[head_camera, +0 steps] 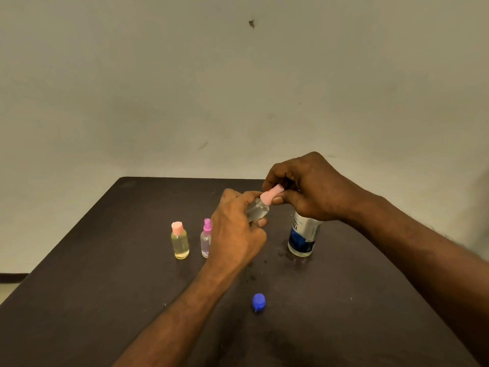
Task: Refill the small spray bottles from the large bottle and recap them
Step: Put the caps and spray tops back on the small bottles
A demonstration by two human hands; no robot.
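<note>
The step in hand looks like capping or uncapping one small spray bottle (pixel 258 211); which of the two I cannot tell from this view. The left hand (pixel 235 231) is closed around the clear body of this bottle and holds it tilted, above the middle of the surface (pixel 79 287). The right hand (pixel 309 189) has its fingertips pinched together on the pink cap (pixel 271 195) at the bottle's neck.

If the cap is going on, the next move calls for turning it until it is tight, while the left hand keeps the body from turning, and then standing the bottle down.

Two other small bottles, one with yellow liquid (pixel 180 243) and one with a purple sprayer (pixel 205 241), stand toward the left side. The large bottle (pixel 303 235) stands under the right hand, toward the right side. Its blue cap (pixel 258 301) lies apart, nearer the front edge.
</note>
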